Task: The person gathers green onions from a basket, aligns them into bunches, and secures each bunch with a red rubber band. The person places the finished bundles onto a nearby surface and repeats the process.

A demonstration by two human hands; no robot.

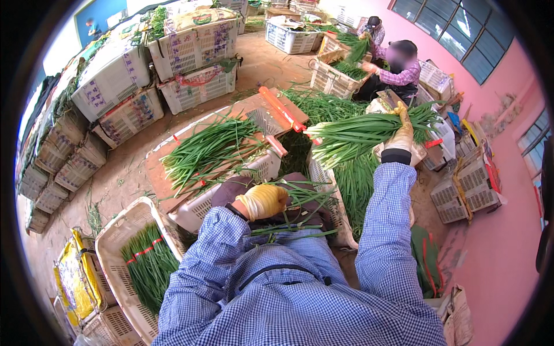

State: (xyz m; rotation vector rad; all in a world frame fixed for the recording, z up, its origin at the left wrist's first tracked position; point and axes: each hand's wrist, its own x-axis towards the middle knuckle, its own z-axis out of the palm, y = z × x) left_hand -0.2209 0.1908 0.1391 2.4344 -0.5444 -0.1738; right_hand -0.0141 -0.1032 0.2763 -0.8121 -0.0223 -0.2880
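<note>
My right hand (403,129), in a pale work glove, grips a thick bunch of garlic chives (359,135) held out to the right, white stem ends pointing left. Over my lap is my left hand (265,201) in a yellowish glove, its fingers curled; a few loose green leaves (307,195) come out beside it, and whether it grips them is hard to tell. In front of me, a loose pile of chives (212,149) lies on a wooden board (162,184) set over a white crate. A roll or strip of red tape (281,109) lies across the board's far end.
At lower left, a white crate (113,268) holds chives bound with red bands. Another crate (342,207) of chives stands by my right leg. Stacked crates (194,47) line the left. Two people (396,73) sit at crates at the upper right, near a pink wall (489,242).
</note>
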